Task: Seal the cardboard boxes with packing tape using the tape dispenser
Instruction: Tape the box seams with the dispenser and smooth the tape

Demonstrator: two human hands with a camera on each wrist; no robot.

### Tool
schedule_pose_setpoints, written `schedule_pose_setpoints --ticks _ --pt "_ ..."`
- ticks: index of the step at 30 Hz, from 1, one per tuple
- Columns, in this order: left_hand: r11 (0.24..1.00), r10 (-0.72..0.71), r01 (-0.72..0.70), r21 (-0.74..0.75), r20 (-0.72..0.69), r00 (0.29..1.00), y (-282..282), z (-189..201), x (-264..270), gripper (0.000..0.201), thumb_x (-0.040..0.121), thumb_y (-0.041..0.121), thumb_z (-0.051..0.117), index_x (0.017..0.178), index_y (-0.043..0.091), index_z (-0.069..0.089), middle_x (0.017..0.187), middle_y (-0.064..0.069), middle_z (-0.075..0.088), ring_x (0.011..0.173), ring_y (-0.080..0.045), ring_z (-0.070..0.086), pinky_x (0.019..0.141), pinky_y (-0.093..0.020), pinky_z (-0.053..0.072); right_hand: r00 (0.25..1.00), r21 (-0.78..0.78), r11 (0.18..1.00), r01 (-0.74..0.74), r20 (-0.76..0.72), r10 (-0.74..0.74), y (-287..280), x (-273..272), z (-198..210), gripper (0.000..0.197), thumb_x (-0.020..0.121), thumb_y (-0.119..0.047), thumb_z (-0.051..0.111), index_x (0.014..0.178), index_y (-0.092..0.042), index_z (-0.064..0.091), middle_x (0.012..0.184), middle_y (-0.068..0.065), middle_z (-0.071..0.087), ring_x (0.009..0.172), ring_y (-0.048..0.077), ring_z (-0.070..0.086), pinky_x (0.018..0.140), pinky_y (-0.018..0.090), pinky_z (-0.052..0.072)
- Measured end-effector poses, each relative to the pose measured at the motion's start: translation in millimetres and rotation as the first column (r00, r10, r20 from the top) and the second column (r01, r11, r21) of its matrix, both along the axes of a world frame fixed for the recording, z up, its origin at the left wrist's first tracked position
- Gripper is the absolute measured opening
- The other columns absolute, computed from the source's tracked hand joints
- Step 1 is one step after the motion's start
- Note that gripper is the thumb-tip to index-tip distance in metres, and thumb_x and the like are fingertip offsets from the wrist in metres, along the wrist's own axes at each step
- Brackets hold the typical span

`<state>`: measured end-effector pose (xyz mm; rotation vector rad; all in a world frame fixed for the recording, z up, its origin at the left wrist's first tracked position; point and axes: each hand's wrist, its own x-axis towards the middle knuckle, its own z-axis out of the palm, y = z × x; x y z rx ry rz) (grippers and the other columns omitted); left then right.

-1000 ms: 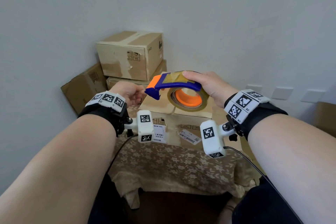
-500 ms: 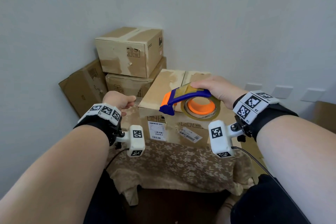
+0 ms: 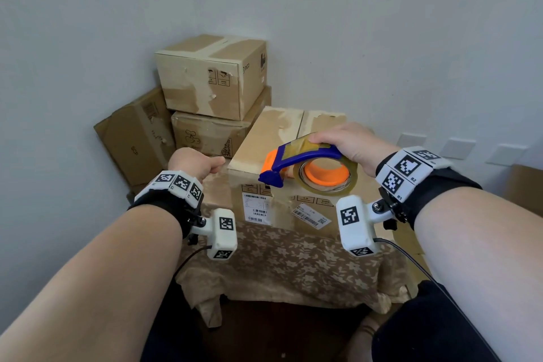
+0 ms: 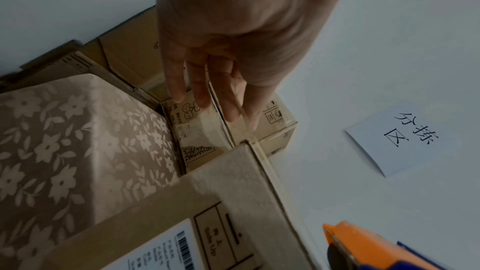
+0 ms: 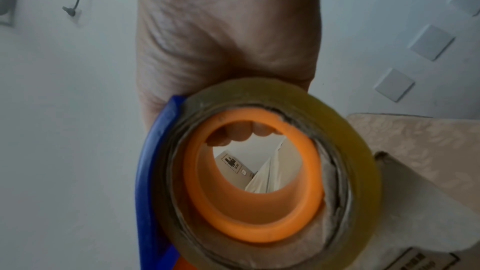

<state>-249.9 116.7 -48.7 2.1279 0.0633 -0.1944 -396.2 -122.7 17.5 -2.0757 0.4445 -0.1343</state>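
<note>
Firstly, item one: the surface (image 3: 288, 267), draped in a brown floral cloth (image 4: 64, 141), stood before you against the pale wall (image 3: 382, 38).

Item two: the cardboard box (image 3: 264, 138) to be sealed sat on that surface, its top flaps down and meeting along a centre seam, with two shipping labels (image 3: 255, 208) on the side facing you.

Item three: a stack of other boxes (image 3: 211, 76) stood in the corner behind and to the left; one lay on top of a second, and a third leaned against the wall beside them.

Item four: your right hand (image 3: 349, 144) gripped the tape dispenser (image 3: 302, 159) from above, fingers curled over its blue frame and into the orange core, as the right wrist view showed. You held it over the near edge of the cardboard box, nose pointing left; whether it touched the box could not be told.

Item five: your left hand (image 3: 197, 161) hovered just left of the box's near corner, holding nothing; the left wrist view showed its fingers (image 4: 200, 89) extended and relaxed.

Item six: the roll of clear packing tape (image 5: 345, 122) sat on the dispenser's orange hub (image 5: 254, 227).

Item seven: a white paper sign (image 4: 405, 139) with printed characters hung on the wall.
</note>
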Motion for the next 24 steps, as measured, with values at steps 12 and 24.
schedule_pose_setpoints --ticks 12,24 --pt "0.991 -0.053 0.051 0.124 0.018 0.998 -1.3 -1.3 -4.5 0.032 0.078 0.039 0.075 0.061 0.012 0.068 0.086 -0.011 0.074 0.091 -0.03 0.067 0.089 -0.046 0.053 1.0 0.007 1.0 -0.006 -0.024 0.006 5.3 -1.4 1.4 0.021 0.085 -0.036 0.066 0.077 -0.016 0.063 0.063 0.001 0.06 0.063 0.017 0.055 0.063 0.024 0.043" --pt "0.975 -0.09 0.091 0.203 -0.014 0.996 -5.9 -14.8 2.4 0.038 0.08 0.043 0.071 0.063 0.01 0.069 0.087 -0.012 0.073 0.078 -0.027 0.065 0.082 -0.041 0.055 0.996 -0.471 0.878 -0.085 -0.057 0.066 15.6 13.7 11.1 0.018 0.091 -0.025 0.05 0.098 -0.017 0.065 0.094 0.001 0.064 0.074 0.013 0.054 0.062 0.025 0.042"
